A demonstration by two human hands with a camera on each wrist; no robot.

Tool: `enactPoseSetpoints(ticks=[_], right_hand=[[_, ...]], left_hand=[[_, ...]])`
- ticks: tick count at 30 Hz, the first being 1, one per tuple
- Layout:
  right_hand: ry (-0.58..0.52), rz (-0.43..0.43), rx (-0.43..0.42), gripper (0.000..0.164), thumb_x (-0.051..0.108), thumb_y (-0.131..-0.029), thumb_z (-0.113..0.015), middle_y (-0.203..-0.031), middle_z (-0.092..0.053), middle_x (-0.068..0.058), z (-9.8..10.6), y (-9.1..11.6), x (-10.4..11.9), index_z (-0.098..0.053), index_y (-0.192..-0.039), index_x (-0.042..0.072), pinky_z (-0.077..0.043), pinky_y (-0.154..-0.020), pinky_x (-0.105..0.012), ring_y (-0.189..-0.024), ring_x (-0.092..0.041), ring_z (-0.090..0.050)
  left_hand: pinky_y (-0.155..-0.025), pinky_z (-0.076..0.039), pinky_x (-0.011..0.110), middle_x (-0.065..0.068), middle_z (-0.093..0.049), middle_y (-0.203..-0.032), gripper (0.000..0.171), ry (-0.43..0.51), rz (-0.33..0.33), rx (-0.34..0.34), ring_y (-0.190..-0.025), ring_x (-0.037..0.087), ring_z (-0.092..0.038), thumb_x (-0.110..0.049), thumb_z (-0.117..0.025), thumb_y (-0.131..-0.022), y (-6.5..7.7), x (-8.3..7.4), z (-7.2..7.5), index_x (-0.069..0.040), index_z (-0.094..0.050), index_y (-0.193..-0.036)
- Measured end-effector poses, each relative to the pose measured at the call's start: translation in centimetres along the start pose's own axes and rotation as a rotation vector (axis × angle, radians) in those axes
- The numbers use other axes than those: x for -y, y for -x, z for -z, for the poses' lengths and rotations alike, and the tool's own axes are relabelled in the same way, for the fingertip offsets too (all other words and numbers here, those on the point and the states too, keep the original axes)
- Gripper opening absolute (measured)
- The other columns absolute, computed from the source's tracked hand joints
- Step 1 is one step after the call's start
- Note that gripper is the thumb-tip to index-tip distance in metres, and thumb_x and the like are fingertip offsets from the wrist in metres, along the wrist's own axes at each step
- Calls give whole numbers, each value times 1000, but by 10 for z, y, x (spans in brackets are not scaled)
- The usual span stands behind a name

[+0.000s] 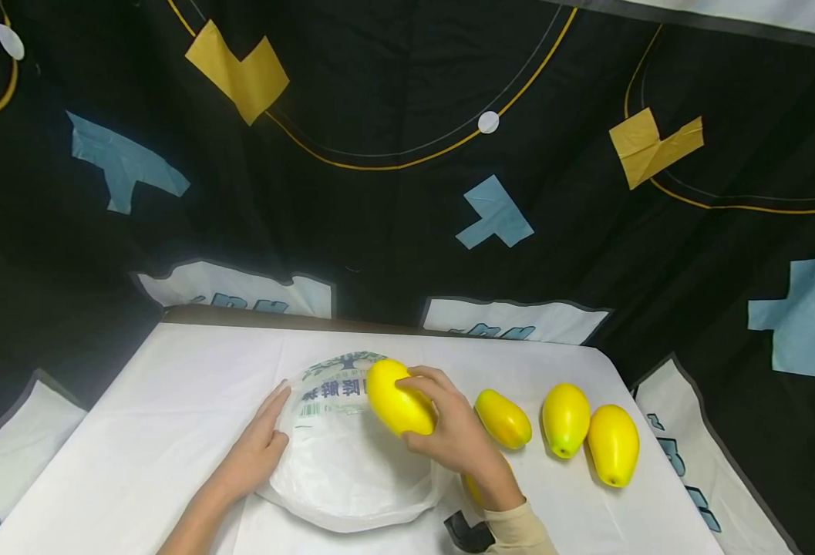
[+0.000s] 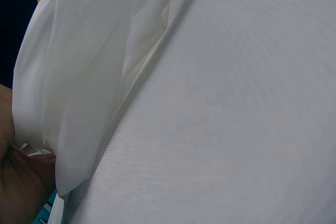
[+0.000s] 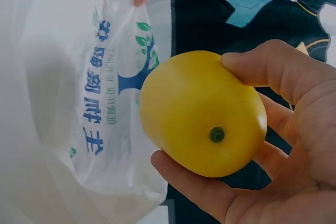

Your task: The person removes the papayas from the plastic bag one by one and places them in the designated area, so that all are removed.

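A yellow mango (image 1: 399, 397) is held in my right hand (image 1: 452, 424), above the right part of a white plastic bag. In the right wrist view the thumb and fingers wrap around the mango (image 3: 205, 116), and its green stem end faces the camera. The plastic bag (image 1: 351, 470) stands on the table with its mouth upward, green and blue print on its far wall. My left hand (image 1: 257, 443) holds the left edge of the bag between thumb and fingers. The left wrist view shows part of that hand (image 2: 26, 182) against the bag's wall (image 2: 89, 77).
Right of the bag lie more mangoes: one (image 1: 503, 418) close by, two others (image 1: 565, 420) further right, and another (image 1: 473, 489) mostly hidden behind my right wrist. A black object (image 1: 468, 532) sits near the right sleeve. The white table (image 1: 136, 432) ends at a dark patterned cloth (image 1: 351, 231).
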State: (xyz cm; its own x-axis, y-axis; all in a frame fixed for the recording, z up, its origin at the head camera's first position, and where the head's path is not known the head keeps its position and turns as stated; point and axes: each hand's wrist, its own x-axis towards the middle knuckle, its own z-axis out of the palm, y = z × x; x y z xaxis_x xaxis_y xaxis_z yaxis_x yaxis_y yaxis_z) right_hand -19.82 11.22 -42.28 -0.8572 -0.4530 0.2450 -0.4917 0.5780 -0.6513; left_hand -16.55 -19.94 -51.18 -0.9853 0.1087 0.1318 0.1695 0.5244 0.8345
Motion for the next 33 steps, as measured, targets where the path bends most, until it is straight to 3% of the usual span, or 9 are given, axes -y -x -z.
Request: enactPoseSetpoints(ticks=[21, 33], right_hand=[[28, -67, -135, 69, 11, -67, -86, -143, -42, 14, 32, 25, 0, -60, -126, 35, -45, -102, -47, -126, -17, -46], [66, -63, -195, 70, 9, -67, -85, -144, -42, 9, 50, 41, -11, -59, -127, 32, -48, -100, -47, -126, -19, -47]], left_hand=[[-116, -11, 58, 16, -7, -162, 69, -6, 7, -3, -146, 41, -7, 7, -41, -91, -1, 3, -2, -2, -16, -155], [-116, -11, 58, 16, -7, -162, 69, -14, 17, 6, -146, 39, -7, 5, -40, -92, -2, 5, -1, -3, -14, -156]])
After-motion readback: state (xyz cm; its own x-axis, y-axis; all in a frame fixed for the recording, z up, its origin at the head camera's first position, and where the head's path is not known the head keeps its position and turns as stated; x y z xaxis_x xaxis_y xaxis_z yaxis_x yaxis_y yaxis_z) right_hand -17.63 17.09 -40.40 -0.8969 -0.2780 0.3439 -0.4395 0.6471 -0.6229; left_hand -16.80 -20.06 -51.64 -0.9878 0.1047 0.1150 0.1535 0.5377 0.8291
